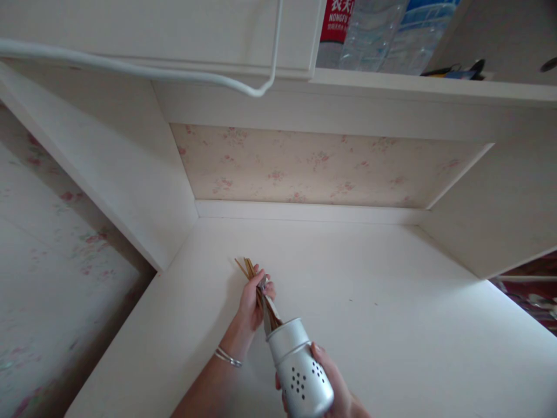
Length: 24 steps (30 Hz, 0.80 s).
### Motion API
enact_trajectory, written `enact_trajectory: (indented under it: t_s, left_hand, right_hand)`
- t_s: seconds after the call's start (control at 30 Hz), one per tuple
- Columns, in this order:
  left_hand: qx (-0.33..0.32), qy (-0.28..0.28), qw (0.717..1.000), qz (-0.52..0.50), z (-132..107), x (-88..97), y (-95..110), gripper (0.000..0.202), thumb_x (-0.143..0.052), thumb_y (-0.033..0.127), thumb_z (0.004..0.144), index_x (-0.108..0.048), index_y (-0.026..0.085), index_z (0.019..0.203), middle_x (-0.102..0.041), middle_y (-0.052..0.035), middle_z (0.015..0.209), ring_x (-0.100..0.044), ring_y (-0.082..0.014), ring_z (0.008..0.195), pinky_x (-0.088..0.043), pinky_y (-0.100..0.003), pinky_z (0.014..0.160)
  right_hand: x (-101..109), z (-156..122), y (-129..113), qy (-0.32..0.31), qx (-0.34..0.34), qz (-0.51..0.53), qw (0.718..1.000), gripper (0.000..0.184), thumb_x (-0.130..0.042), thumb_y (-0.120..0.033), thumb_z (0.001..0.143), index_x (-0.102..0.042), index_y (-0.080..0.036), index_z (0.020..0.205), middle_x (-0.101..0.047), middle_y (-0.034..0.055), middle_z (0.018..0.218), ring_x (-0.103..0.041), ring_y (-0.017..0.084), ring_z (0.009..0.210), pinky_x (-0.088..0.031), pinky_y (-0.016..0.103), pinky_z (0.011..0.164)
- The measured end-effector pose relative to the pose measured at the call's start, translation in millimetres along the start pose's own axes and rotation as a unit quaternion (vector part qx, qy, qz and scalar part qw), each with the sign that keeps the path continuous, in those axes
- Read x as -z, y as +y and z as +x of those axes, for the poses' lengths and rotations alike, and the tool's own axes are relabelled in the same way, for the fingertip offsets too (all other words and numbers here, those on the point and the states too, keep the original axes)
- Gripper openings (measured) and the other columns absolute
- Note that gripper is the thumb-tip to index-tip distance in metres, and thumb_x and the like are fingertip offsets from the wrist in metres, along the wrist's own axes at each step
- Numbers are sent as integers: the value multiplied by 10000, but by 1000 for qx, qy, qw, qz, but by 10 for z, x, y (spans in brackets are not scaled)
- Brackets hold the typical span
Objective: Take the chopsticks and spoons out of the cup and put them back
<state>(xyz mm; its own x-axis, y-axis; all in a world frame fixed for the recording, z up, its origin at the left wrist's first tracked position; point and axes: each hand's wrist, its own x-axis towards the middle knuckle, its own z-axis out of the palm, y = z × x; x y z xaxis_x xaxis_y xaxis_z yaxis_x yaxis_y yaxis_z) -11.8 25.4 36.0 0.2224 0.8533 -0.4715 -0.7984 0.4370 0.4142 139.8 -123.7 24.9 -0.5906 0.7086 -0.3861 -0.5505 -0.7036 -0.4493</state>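
Observation:
My left hand (255, 293) is wrapped round a bundle of brown chopsticks (272, 315), with flat metal utensil handles among them. The tips of several sticks poke out above my fingers, and their lower ends go into the mouth of a silver metal utensil holder (296, 360). Small round holes pierce the wall of this tilted holder, whose open end faces my left hand. Closed around its lower right side, my right hand (333, 380) grips the holder; some of its fingers are hidden behind it.
Beneath the hands lies a white desktop (369, 261) with two small dark marks. White side panels flank it. Overhead, a shelf (413, 87) carries plastic bottles (374, 35), and a white cable (174, 75) hangs on the left. Floral wallpaper (304, 165) covers the back.

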Motion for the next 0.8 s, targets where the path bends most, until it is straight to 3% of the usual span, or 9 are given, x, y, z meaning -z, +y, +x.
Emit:
enact_trajectory:
  t_s: [0.07,0.17,0.33,0.47,0.6,0.7,0.8]
  left_hand:
    - [-34,6,999,26,113,18,126,386,-709,159,742,-504,259,1054,-519,60,681,-450,-16,448,-298,-81,383]
    - [-89,45,979,180,298,36,383,422,-681,186,739,-474,271,1097,-439,88,627,-401,-19,422,-292,-100,397]
    - [-146,132,924,327,644,59,908,504,-643,197,762,-399,292,1192,-418,95,637,-378,-44,415,-339,-163,430]
    - [-180,218,849,446,880,45,1308,489,-678,214,756,-424,236,1174,-496,43,750,-467,-78,543,-397,-199,515]
    - [-205,300,756,545,1042,36,1627,499,-672,228,774,-439,186,1213,-534,-89,1048,-562,-178,824,-462,-278,650]
    - [-206,342,699,593,1132,64,1778,508,-672,222,783,-460,145,1238,-464,-156,1233,-552,-238,987,-486,-344,763]
    - [-201,363,666,620,1193,96,1855,429,-641,270,839,-504,138,1223,-485,-136,1270,-549,-248,1051,-488,-415,859]
  right_hand:
    - [67,-32,24,3,-6,-12,1000,706,-640,-727,672,-684,-65,911,-728,160,806,-682,208,675,-500,283,626]
    - [124,-56,20,16,1,-24,1000,701,-668,-713,656,-700,-60,909,-731,165,806,-683,215,672,-500,300,645]
    - [156,-21,-43,95,101,-60,989,564,-770,-595,651,-677,-129,954,-732,111,847,-687,247,777,-509,357,734]
    - [205,23,-75,131,131,-38,982,601,-784,-620,623,-664,-141,965,-735,121,892,-680,301,901,-500,429,830]
    - [283,66,-74,136,133,7,982,622,-779,-638,615,-671,-140,971,-739,133,880,-669,326,960,-491,462,864]
    - [384,132,-38,131,138,21,982,618,-779,-628,620,-673,-131,972,-738,137,871,-670,332,956,-486,472,868]
    - [486,204,6,130,143,34,981,615,-794,-616,604,-667,-128,955,-737,129,856,-687,309,873,-496,444,835]
